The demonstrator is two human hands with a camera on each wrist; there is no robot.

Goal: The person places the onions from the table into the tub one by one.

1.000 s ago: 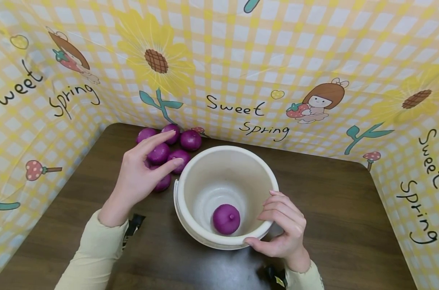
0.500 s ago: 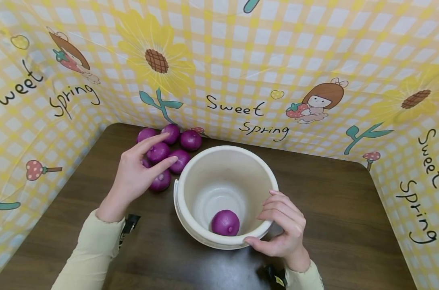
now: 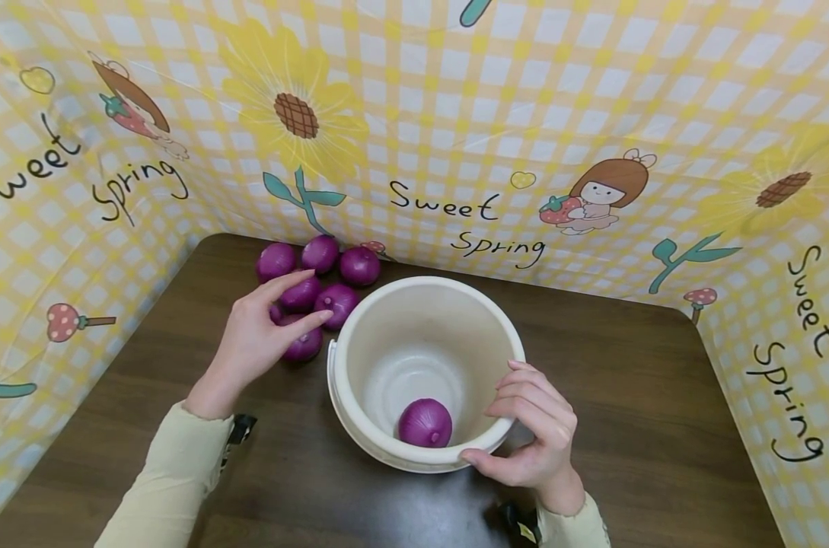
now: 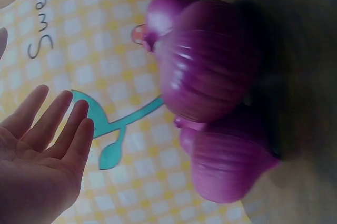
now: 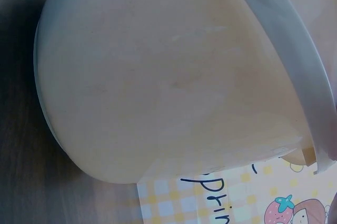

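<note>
My left hand (image 3: 259, 335) hovers over a cluster of purple onions, fingers extended and thumb apart, holding nothing. Below its fingers sit a middle onion (image 3: 300, 292), a front onion (image 3: 303, 339) and one beside the bucket (image 3: 336, 305). In the left wrist view the hand's fingers (image 4: 58, 129) are spread, away from a large onion (image 4: 208, 71). A cream bucket (image 3: 431, 286) stands upright with one onion (image 3: 425, 423) at its bottom. My right hand (image 3: 537, 426) grips the bucket's near right rim. The right wrist view shows the bucket's side (image 5: 168, 87) and its handle (image 5: 287, 39).
Behind the left hand lie more onions, including a back left one (image 3: 275, 262) and a back right one (image 3: 360, 266). A yellow checked cloth (image 3: 455, 137) rises along the back and sides of the dark wooden table (image 3: 633, 426).
The onion inside the bucket has rolled slightly toward the near side. My left hand has lowered a little over the onion cluster. My right hand stays on the rim.
</note>
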